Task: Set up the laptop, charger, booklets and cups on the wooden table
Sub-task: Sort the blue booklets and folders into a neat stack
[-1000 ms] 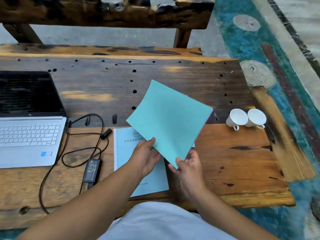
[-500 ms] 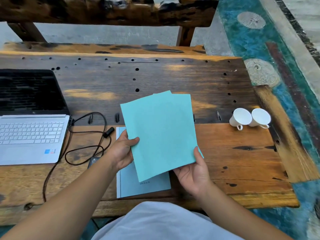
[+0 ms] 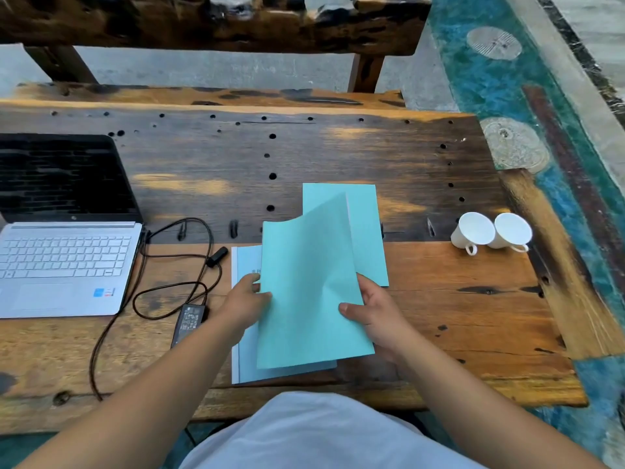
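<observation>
Far left, open silver laptop (image 3: 64, 265) on the wooden table (image 3: 473, 316), charger brick (image 3: 190, 316) and looped cable just beside. Middle: left hand (image 3: 245, 301) pinching the teal booklet (image 3: 304, 292) by its left edge, right hand (image 3: 368, 309) gripping its right edge, above a pale blue booklet (image 3: 245, 363) lying flat. Thin, floppy, top cover curling up. Might slip loose and slide away crooked. Far right, two white cups (image 3: 490, 233) tipped over, touching.

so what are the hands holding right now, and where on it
A thin teal paper booklet: the right hand pinches its right edge, thumb on the cover, and the left hand touches its left edge.
</observation>
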A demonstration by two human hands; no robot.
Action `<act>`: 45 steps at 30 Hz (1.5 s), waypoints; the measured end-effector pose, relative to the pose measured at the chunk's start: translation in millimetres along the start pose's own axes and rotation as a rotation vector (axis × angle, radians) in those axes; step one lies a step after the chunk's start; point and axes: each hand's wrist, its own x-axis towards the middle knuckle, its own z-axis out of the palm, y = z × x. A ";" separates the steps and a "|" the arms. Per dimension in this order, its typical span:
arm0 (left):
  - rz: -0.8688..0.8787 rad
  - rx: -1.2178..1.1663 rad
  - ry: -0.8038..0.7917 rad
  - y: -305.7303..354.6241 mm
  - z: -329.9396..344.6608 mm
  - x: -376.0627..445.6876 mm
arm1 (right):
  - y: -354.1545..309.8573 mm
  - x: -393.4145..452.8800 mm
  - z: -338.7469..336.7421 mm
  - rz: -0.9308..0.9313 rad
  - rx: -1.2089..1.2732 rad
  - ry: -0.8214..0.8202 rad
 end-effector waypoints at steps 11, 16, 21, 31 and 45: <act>0.141 -0.565 -0.338 45.3 23.3 -51.9 | -11.8 -30.6 75.1 -0.453 -1.314 -0.010; 0.092 -0.609 -0.464 28.7 -19.8 -42.7 | 12.7 -6.5 51.0 -0.371 -0.966 0.045; -0.056 -0.651 -0.579 19.2 -45.7 -43.3 | 22.6 29.5 12.9 0.180 -0.040 0.200; -0.029 -0.677 -0.442 5.3 -48.7 -25.9 | 30.0 32.7 -1.4 0.223 0.239 -0.059; 0.630 0.401 0.253 73.9 -49.8 -20.1 | -9.4 45.9 -11.7 0.018 -0.063 -0.057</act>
